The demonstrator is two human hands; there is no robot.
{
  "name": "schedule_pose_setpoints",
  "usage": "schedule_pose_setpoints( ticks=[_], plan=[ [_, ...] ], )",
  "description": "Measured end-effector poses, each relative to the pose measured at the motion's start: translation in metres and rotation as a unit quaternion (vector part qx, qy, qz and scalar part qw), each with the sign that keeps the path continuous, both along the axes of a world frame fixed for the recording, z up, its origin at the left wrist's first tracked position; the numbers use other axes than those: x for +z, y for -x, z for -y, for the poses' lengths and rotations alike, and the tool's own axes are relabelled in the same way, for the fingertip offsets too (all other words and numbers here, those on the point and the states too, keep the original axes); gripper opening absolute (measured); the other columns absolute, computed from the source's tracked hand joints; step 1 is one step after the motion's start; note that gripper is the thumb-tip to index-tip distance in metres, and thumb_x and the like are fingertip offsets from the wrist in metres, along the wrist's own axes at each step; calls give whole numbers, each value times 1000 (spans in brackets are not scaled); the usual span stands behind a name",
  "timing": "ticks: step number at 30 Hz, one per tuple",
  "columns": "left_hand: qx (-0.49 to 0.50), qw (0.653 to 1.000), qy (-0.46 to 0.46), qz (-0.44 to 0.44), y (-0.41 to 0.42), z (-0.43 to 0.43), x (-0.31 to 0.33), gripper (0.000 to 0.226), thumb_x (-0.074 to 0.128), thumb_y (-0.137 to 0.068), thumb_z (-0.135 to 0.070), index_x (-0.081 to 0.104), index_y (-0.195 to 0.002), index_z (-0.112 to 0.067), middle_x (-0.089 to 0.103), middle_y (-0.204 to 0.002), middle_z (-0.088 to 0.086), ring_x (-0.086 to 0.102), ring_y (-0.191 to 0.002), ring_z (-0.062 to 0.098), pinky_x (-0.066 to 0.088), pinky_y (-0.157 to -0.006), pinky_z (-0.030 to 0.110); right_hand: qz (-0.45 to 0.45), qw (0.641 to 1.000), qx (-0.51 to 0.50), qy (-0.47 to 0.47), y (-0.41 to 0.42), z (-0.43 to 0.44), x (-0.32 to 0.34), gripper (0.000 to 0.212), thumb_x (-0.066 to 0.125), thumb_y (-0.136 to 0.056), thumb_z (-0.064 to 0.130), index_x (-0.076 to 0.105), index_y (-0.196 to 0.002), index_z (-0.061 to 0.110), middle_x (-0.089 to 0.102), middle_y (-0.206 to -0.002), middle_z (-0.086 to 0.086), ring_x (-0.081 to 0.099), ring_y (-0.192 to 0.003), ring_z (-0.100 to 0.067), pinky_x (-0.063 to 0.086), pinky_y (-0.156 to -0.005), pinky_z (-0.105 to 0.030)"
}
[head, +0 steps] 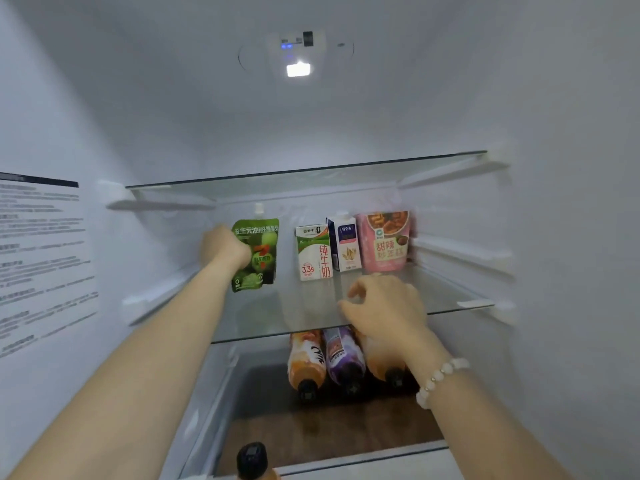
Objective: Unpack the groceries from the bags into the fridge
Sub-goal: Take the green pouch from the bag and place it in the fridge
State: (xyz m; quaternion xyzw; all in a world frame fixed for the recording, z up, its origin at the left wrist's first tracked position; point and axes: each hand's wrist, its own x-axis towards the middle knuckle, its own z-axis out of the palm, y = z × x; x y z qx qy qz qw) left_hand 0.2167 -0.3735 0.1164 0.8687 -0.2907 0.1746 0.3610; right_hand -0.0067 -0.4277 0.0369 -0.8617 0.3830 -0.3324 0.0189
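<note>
I look into the open fridge. My left hand (224,247) grips the left edge of a green drink pouch (258,258) and holds it upright at the back left of the middle glass shelf (277,317). To its right stand a green and white milk carton (314,252), a blue and white carton (345,244) and a pink food pouch (386,241). My right hand (382,306) hovers over the front of the same shelf with loosely curled fingers and holds nothing. A bead bracelet (438,377) is on that wrist.
An upper glass shelf (311,174) lies bare above. Below the middle shelf, three bottles (343,362) lie on their sides with black caps towards me. Another black bottle cap (252,460) shows at the bottom edge. A printed label (41,258) covers the left wall.
</note>
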Motion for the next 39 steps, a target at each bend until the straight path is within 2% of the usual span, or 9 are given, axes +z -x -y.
schedule_pose_setpoints(
  ticks=[4,8,10,21,29,32,35,38,39],
  plan=[
    [-25,999,-20,-37,-17,20,-1,23,57,-84,-6,59,-106,-1,62,-109,17,60,-101,33,43,-74,30,26,999,0,27,1,-4,-2,35,45,-88,51,64,-105,27,60,-107,7,52,-101,-14,41,-83,-33],
    [-91,992,-13,-90,-22,37,0,23,52,-81,-1,60,-102,1,63,-105,18,63,-88,32,54,-73,33,35,999,2,29,0,-4,-2,35,44,-86,52,62,-105,29,59,-105,9,51,-100,-13,41,-82,-32],
    [-102,990,-6,-100,-27,47,2,27,54,-79,0,62,-104,1,64,-108,18,64,-92,33,57,-76,38,31,999,0,30,-1,-3,-2,36,44,-86,53,62,-106,29,58,-106,10,51,-102,-13,41,-83,-32],
    [1,995,-88,46,-46,79,4,25,58,-84,-5,58,-109,-1,60,-116,17,58,-108,31,47,-84,31,48,998,8,46,0,-3,-2,37,44,-85,54,61,-103,28,56,-104,10,51,-97,-11,42,-80,-31],
    [-120,981,-49,-141,-51,57,7,86,75,-75,-19,19,-138,3,46,-131,19,49,-117,32,45,-87,36,46,998,0,37,0,-3,-1,37,45,-84,52,63,-104,26,58,-106,8,52,-101,-14,42,-83,-32],
    [-100,990,-58,-86,-34,31,2,83,72,-78,-25,23,-140,2,40,-138,19,45,-123,34,42,-94,36,41,998,-15,33,-1,-5,-1,35,47,-83,51,64,-101,27,60,-106,6,53,-102,-16,40,-80,-31],
    [-109,990,94,5,7,-7,-7,50,65,-83,-23,49,-127,-6,51,-131,11,50,-118,26,39,-96,29,37,999,-24,26,1,-7,-1,32,48,-84,50,67,-98,27,64,-105,5,56,-101,-18,41,-79,-32],
    [-174,943,271,78,61,-64,-41,10,62,-82,-15,61,-88,-22,63,-86,-5,57,-78,8,45,-77,22,55,997,-24,47,1,-9,-6,33,46,-88,46,67,-102,25,66,-106,1,57,-100,-22,41,-84,-34],
    [-195,934,287,88,76,-84,-60,15,62,-82,-12,57,-77,-26,60,-73,-11,53,-66,0,44,-68,17,86,992,-21,92,1,-11,-13,33,45,-89,44,67,-102,22,66,-106,-1,56,-101,-23,39,-89,-36]
  ],
)
